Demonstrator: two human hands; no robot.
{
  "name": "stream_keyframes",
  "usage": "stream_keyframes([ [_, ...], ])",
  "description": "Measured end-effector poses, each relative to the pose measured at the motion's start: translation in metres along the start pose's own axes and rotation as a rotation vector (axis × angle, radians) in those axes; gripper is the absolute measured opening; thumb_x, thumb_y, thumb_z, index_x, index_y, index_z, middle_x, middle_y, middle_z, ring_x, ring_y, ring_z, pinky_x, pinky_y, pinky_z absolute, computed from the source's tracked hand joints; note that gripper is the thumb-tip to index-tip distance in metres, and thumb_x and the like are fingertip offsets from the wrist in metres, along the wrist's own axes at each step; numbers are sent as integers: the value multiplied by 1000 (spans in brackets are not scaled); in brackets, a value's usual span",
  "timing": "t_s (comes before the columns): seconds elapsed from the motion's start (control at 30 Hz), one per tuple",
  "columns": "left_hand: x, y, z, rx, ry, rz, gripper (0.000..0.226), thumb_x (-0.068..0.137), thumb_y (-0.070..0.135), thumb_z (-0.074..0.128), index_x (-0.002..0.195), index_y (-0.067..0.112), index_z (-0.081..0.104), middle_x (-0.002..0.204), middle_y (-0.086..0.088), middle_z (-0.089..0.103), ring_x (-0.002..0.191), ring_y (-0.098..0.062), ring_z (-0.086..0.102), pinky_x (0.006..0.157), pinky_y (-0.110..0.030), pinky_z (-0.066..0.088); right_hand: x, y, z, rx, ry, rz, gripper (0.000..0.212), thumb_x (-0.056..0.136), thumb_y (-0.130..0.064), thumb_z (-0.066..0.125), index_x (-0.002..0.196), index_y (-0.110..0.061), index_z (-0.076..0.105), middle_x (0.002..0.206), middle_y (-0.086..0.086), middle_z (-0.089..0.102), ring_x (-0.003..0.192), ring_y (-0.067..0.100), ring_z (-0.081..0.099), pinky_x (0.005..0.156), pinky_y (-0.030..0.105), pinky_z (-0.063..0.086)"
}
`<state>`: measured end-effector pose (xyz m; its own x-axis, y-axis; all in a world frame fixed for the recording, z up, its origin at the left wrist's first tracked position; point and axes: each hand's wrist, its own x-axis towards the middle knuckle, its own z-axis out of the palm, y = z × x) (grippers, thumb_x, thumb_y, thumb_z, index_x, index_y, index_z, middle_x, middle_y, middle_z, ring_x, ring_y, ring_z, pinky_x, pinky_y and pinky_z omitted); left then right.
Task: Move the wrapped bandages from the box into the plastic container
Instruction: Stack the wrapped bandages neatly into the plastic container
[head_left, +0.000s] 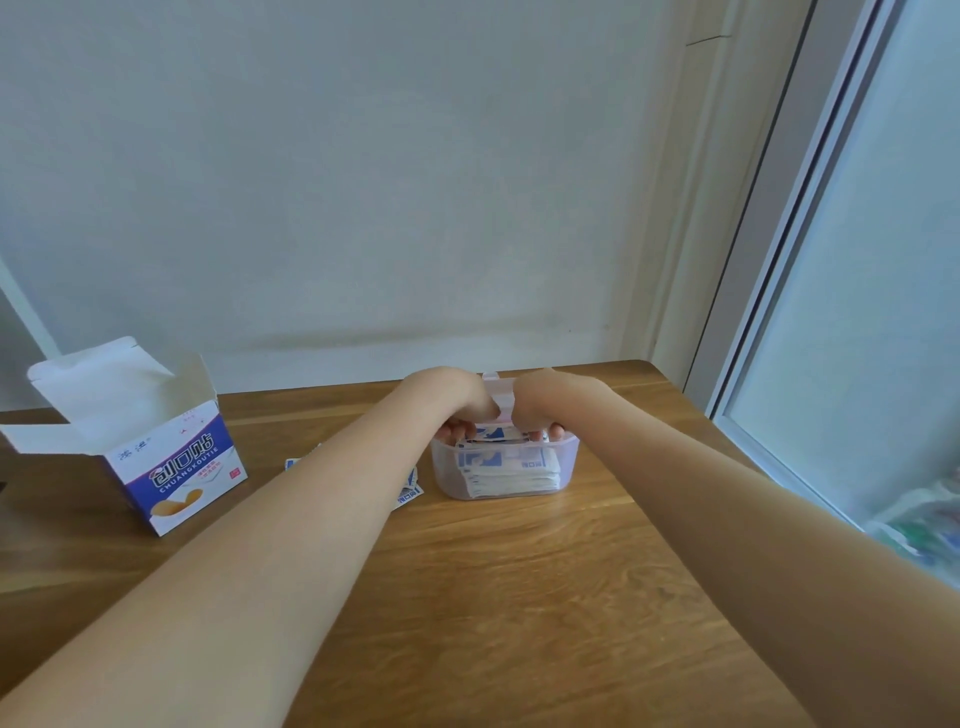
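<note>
Two hands, left (462, 410) and right (540, 410), grip bandages (506, 470) (stack, uncountable) in one container (569, 457); one box (171, 467).

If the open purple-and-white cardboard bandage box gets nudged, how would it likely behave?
The open purple-and-white cardboard bandage box probably slides or tips easily: it stands tall on the wooden table, flaps raised. It is likely light, since a stack of wrapped bandages already sits in the translucent plastic container. Its thin walls would probably flex when squeezed.

Your box (176, 467) is blue and white with red marks. Bandages (511, 470): white wrappers, blue print. Container (569, 457) translucent pale; table (519, 597) brown woodgrain.
</note>
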<state>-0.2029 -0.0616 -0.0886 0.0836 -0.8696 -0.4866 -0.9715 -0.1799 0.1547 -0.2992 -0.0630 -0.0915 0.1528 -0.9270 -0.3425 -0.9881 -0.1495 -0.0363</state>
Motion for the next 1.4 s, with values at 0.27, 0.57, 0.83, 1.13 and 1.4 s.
stream_keyframes([
  [0.27,-8,7,-3,47,-17,-4,45,99,39,33,71,7,46,59,-3,37,47,-14,29,45,-21,25,-9,9,-15,212,-232,58,41,100,-31,36,72,-2,46,64,10,49,24,12,36,32,8,29],
  [0.57,-19,3,4,-120,-56,-19,41,100,38,31,118,7,50,58,-1,39,35,-8,32,32,-14,26,-17,18,1,450,-252,144,35,100,-39,31,109,-6,40,113,10,47,32,14,51,34,7,21],
  [0.83,-38,-41,-24,-213,339,141,31,93,26,38,71,10,53,51,-3,65,34,-14,34,41,-18,28,-40,-15,-29,273,258,-172,29,93,-16,42,65,-7,45,86,16,70,28,10,48,30,11,31],
  [1.13,-43,-153,51,-98,392,-44,30,89,34,57,112,15,57,116,-7,59,103,-25,59,82,-31,44,-30,-120,69,213,216,-417,31,94,-17,43,122,-9,53,121,13,55,92,30,62,81,34,50],
  [1.4,-44,-164,83,-285,482,14,29,83,32,65,106,21,52,113,-4,54,101,-20,56,82,-31,45,-24,-120,103,455,352,-271,14,84,-23,61,93,-13,58,112,7,56,96,26,60,78,38,52],
])
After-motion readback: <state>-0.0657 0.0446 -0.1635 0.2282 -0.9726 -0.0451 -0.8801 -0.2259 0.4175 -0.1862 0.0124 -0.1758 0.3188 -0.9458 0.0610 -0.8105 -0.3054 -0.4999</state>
